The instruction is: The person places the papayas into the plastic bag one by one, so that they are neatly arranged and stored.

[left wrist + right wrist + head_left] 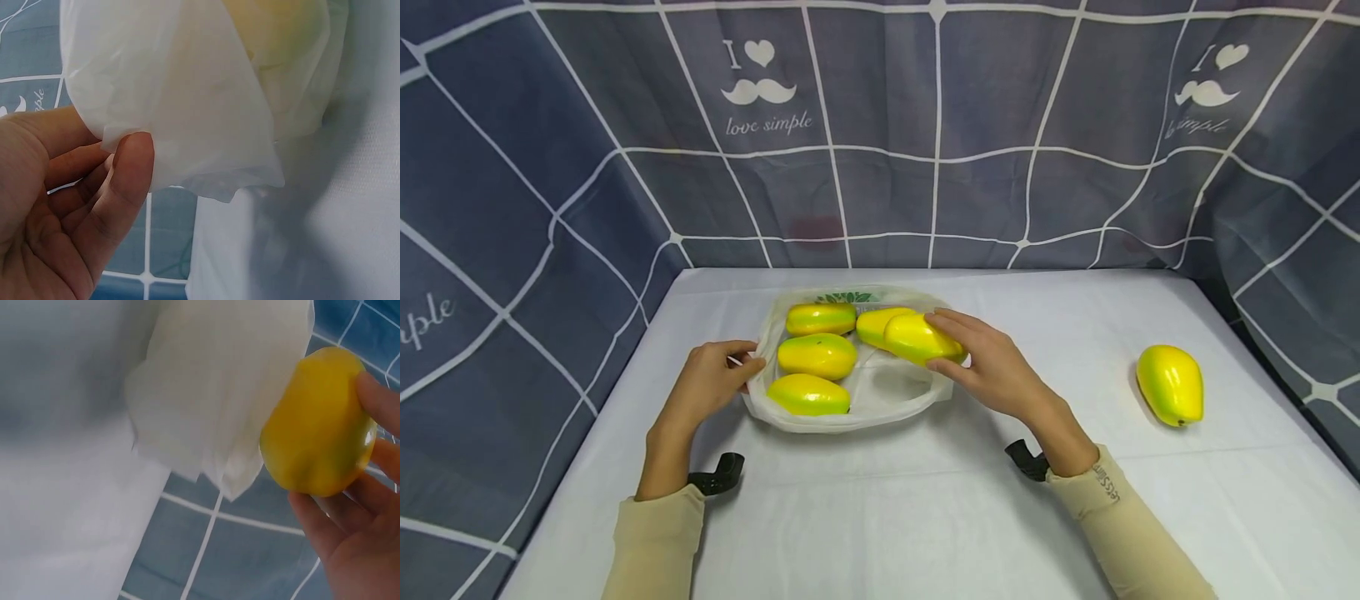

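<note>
A white plastic bag lies on the table with its mouth spread wide. Inside it are several yellow-green mangoes, three stacked along the left side, such as the middle mango, and another mango toward the back. My left hand pinches the bag's left rim between thumb and fingers, plain in the left wrist view at the bag edge. With fingers and thumb around it, my right hand holds a mango over the right part of the bag's opening, partly covering the back mango.
One more mango lies by itself on the white tablecloth at the right. Dark blue checked cloth walls in the table at the back and both sides. Black wrist mounts sit at both wrists.
</note>
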`<state>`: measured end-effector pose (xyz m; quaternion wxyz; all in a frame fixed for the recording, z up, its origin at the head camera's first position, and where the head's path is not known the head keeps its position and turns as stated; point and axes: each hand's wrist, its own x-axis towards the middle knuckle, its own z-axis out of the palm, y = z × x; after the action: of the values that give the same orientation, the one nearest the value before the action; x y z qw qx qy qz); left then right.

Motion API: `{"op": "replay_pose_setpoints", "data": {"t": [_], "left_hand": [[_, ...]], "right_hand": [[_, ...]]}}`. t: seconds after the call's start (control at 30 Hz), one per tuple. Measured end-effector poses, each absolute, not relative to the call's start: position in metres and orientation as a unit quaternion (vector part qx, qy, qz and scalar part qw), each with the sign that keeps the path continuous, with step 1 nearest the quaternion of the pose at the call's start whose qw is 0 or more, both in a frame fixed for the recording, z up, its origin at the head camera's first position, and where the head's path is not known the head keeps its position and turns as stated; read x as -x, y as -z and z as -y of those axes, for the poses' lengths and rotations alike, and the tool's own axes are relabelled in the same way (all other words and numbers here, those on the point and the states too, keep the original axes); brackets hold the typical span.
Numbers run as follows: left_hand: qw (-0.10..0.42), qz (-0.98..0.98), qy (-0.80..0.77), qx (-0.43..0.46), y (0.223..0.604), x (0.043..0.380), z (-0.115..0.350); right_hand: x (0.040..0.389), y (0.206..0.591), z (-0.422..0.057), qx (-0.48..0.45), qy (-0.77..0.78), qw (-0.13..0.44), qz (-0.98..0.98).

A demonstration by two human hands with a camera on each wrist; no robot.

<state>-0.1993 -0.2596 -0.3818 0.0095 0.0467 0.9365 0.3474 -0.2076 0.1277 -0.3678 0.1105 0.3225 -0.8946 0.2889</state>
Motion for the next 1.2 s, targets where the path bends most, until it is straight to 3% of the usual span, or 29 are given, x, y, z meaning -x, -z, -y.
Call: {"op": "replay_pose_setpoints", "data": {"t": [0.33,1.2], "left_hand": [[0.000,-0.936,-0.348,-0.054,0.382,0.200,0.259],[0.006,-0.936,-0.347,-0.050,0.379,0.199,0.258]], "right_hand": [[0.214,0.375,-0.100,-0.331,-0.287,0.091,0.894],[0.223,0.394,-0.068,-0.307,-0.249,0.108,0.912]]}}
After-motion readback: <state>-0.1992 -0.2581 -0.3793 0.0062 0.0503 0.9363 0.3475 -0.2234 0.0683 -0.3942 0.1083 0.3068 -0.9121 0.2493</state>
